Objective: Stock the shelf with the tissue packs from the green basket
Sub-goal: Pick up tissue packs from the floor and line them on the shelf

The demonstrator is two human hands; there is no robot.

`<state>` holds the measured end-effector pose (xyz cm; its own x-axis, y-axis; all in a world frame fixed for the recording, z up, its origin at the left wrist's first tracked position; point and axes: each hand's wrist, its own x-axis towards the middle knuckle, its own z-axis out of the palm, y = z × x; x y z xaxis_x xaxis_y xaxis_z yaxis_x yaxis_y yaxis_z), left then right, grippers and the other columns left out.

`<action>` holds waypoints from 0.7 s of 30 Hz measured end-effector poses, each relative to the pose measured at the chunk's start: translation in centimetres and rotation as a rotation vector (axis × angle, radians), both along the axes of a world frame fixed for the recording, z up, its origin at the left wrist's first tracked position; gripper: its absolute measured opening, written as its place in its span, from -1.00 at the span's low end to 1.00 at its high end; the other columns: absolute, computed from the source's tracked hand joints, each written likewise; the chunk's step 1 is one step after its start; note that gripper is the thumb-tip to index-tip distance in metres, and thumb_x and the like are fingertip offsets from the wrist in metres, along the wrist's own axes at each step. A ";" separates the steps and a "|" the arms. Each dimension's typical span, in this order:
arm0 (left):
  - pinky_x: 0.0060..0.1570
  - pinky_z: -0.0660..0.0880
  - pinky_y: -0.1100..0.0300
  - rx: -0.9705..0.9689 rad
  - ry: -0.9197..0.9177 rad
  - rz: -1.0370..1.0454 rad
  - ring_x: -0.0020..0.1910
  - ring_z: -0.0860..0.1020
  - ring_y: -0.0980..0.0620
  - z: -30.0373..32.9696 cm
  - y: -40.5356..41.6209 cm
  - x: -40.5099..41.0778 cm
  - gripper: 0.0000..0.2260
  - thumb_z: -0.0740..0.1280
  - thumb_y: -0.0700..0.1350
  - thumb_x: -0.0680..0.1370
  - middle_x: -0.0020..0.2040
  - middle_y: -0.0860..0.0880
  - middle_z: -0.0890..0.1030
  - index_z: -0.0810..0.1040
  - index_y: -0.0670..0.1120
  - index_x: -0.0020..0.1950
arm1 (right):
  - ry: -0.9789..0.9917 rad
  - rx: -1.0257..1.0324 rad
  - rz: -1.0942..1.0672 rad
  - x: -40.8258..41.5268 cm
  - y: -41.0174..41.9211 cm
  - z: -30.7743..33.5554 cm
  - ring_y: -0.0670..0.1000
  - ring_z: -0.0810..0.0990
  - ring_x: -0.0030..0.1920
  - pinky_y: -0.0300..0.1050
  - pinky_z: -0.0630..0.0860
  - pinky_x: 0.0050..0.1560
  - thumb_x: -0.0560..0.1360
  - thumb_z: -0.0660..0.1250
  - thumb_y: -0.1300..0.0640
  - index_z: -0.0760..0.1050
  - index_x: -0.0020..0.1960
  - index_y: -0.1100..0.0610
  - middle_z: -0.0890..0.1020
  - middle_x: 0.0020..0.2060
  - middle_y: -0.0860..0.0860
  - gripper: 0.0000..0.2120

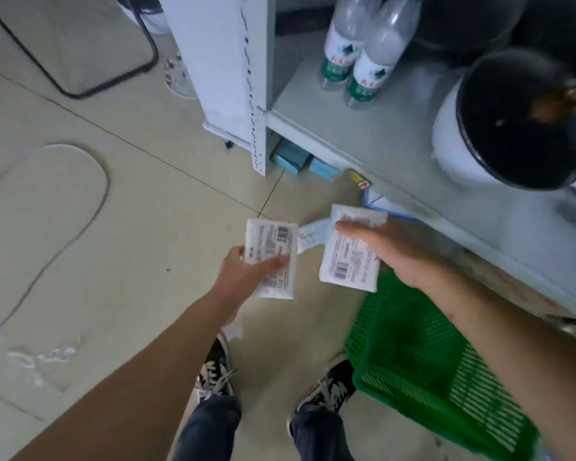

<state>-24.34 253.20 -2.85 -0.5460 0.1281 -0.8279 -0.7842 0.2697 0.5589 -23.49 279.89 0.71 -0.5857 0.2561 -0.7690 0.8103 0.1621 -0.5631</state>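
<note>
Head view: I pinch one flat white plastic-wrapped tissue pack (271, 259) in my left hand (246, 274), and my right hand (396, 251) is closed on two more packs (350, 257), long axes pointing toward the grey metal shelf (363, 128). My right grip is nearer it, above the green slotted plastic basket (429, 367).

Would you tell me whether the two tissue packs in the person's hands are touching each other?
Apart. The head view shows bare floor between the left pack and the right pack.
</note>
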 end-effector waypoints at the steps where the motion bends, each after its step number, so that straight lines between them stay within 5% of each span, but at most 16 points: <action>1: -0.12 0.61 0.15 0.019 0.023 0.008 -0.09 0.74 0.02 2.2 0.3 -0.7 -0.35 0.66 -0.01 0.35 0.04 -0.07 0.72 0.47 -0.16 0.32 | 0.016 -0.013 -0.006 -0.6 0.0 2.6 0.10 0.79 -0.08 -0.07 0.63 -0.10 0.22 0.62 -0.21 0.70 0.04 0.17 0.79 -0.13 0.06 -0.43; 8: 0.17 0.64 -0.16 0.170 0.118 0.069 0.04 0.75 -0.16 19.5 0.9 -5.5 -0.27 0.68 0.12 0.13 0.02 -0.12 0.78 0.61 -0.11 0.23 | 0.085 -0.085 -0.058 -3.8 -0.8 20.9 0.02 0.78 -0.20 -0.14 0.60 -0.19 0.33 0.62 -0.11 0.69 0.04 0.17 0.80 -0.16 0.05 -0.56; 17: -0.15 0.64 0.09 0.351 0.204 0.024 0.07 0.73 -0.16 41.8 0.3 -9.9 -0.55 0.60 -0.09 0.41 0.09 -0.16 0.77 0.64 -0.13 0.27 | 0.200 -0.129 -0.126 -5.5 -1.7 41.9 0.14 0.78 -0.05 0.06 0.68 0.10 0.17 0.67 -0.23 0.71 0.08 0.17 0.79 -0.09 0.12 -0.36; 19: -0.05 0.66 0.00 0.343 0.231 -0.013 0.10 0.73 -0.18 46.8 0.6 -10.7 -0.40 0.69 -0.02 0.30 0.10 -0.16 0.77 0.64 -0.12 0.29 | 0.216 -0.157 -0.135 -5.1 -1.8 46.5 0.18 0.76 0.04 0.15 0.62 0.24 0.11 0.70 -0.23 0.70 0.12 0.18 0.78 -0.01 0.15 -0.28; 21: 0.09 0.66 -0.17 0.327 0.270 -0.045 0.14 0.71 -0.21 51.1 1.0 -11.3 -0.20 0.74 0.13 0.13 0.11 -0.14 0.76 0.62 -0.10 0.30 | 0.256 -0.155 -0.141 -4.7 -1.8 50.8 0.16 0.76 0.05 0.13 0.62 0.25 0.26 0.66 -0.15 0.70 0.10 0.16 0.78 -0.01 0.13 -0.45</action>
<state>-35.67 254.22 48.30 -0.7253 0.3891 -0.5680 -0.5898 0.0743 0.8041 -28.17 278.05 51.48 -0.7318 0.2398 -0.6379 0.6479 -0.0455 -0.7604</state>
